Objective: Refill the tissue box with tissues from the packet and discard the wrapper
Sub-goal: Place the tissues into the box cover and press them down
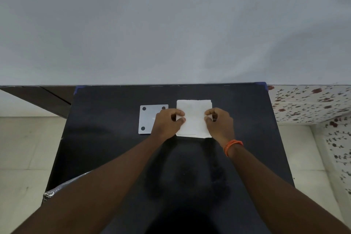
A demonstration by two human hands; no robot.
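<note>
A white square tissue packet (193, 118) lies flat on the black table (114, 112), a little right of centre. My left hand (168, 122) pinches its left edge between thumb and fingers. My right hand (219, 122), with an orange band on the wrist, pinches its right edge the same way. To the left of the packet lies a flat pale grey square (147, 119) with dark round spots at its corners, partly covered by my left hand; whether it belongs to the tissue box I cannot tell.
The table stands against a plain grey wall (171, 24). A crinkled silvery item (64, 186) pokes out at the table's left front edge. A flower-patterned surface (311, 104) is to the right, and pale floor tiles (28, 148) lie on both sides.
</note>
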